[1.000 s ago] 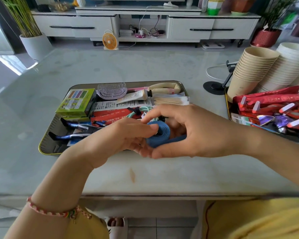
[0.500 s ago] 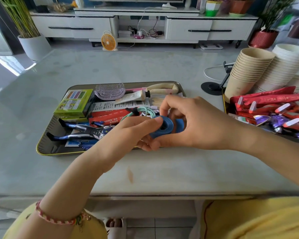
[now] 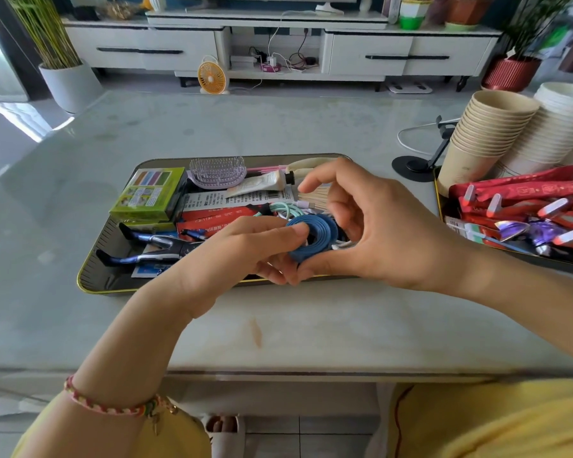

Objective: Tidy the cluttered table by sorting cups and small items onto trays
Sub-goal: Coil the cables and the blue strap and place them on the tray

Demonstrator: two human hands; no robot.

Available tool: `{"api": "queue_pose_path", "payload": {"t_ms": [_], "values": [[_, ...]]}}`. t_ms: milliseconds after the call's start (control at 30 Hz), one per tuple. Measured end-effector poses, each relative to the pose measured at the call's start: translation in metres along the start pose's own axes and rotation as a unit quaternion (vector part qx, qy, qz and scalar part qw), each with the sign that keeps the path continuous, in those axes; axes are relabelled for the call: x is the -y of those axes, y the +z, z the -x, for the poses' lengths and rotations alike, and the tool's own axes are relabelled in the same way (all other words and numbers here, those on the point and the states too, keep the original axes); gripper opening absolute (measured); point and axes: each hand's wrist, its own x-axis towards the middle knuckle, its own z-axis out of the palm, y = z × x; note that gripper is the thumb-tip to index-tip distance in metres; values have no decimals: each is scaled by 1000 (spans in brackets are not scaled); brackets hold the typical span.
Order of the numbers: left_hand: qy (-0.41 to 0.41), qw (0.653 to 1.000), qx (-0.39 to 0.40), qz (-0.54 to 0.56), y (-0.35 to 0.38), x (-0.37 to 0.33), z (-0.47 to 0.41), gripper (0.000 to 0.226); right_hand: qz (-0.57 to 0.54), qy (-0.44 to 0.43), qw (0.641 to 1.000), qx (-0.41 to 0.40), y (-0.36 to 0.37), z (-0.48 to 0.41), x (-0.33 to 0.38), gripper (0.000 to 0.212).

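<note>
Both hands cover the near right part of the middle tray (image 3: 90, 279), so what lies under them cannot be seen. The right tray (image 3: 439, 196) and the stack of white paper cups (image 3: 558, 127) are cut off by the right edge of the frame. The print on the red packets (image 3: 526, 190) is too small to read. Whether the blue coil (image 3: 315, 238) is a flat cable or a tape cannot be told.

The surface (image 3: 245, 127) is pale glossy marble. Beyond its far edge stand a white TV cabinet (image 3: 361, 51), a small orange fan (image 3: 212, 76) on the floor and potted plants at the far left and far right. A black phone stand (image 3: 417, 163) sits between the two trays, and a stack of tan paper cups (image 3: 490, 127) stands at the far end of the right tray. On the left of the middle tray lie a green box (image 3: 149, 193), a purple hairbrush (image 3: 217, 171) and blue-handled pliers (image 3: 153, 249).

The left hand (image 3: 242, 249) reaches in from near left, its thumb pressed on the centre of the blue coil with the fingers pinching from below. The right hand (image 3: 377, 226) comes from the right, fingers curled round the coil's far side and thumb at its near edge, index raised clear. The coil is held just above the near right part of the middle tray.
</note>
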Motion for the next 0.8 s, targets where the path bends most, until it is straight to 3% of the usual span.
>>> {"api": "queue_pose_path", "payload": {"t_ms": [467, 800], "values": [[-5, 999, -48, 2, 6, -1, -3, 22, -57, 9, 998, -7, 7, 0, -6, 56], [-42, 995, -91, -10, 14, 3, -7, 35, -24, 7, 1000, 15, 12, -2, -18, 49]]}}
